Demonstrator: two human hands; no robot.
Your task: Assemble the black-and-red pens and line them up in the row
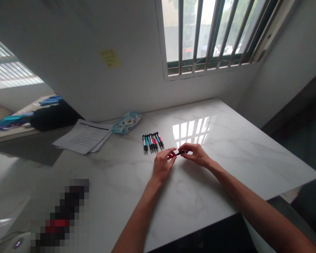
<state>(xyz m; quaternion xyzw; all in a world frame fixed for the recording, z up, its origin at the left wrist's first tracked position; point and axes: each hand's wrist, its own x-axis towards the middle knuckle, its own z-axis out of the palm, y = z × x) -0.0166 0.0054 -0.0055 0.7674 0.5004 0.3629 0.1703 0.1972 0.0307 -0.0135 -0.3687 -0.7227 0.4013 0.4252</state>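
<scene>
Both my hands meet over the white marble table [226, 140], pinching one red and black pen [177, 153] between them. My left hand [162, 164] grips its red end, my right hand [196, 154] holds its black end. Just beyond my hands lies a neat row of several pens [152, 142], teal, red and black, side by side on the tabletop.
A stack of printed papers [83, 136] lies at the back left, with a light blue packet [126, 123] beside it. A barred window [213, 31] is above the far wall, which bears a yellow sticky note [110, 58]. A blurred dark object [59, 218] stands near left.
</scene>
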